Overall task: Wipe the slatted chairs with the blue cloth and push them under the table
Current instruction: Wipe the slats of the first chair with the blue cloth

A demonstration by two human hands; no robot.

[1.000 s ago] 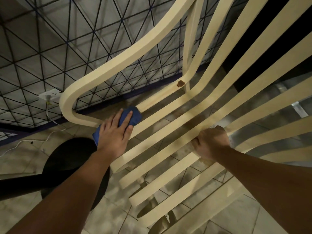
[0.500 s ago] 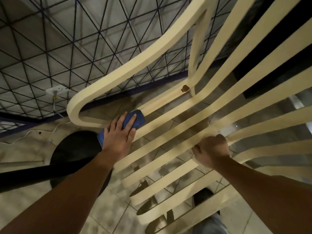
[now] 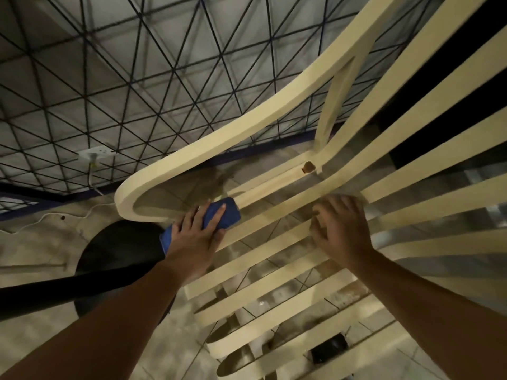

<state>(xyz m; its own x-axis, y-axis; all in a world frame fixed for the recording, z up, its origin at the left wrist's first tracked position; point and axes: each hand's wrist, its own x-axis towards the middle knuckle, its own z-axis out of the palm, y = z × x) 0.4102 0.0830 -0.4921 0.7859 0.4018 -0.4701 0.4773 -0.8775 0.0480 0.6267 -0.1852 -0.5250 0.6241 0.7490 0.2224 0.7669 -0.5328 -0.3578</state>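
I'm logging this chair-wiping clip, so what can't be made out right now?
Head view only:
Blue cloth: mostly covered by the left hand.
Right hand: motion-blurred, so its hold on the slat is unclear.
Slatted chair: cut off by the top and right edges.

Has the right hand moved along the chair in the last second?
Yes. The right hand slid up the chair toward its brown spot.
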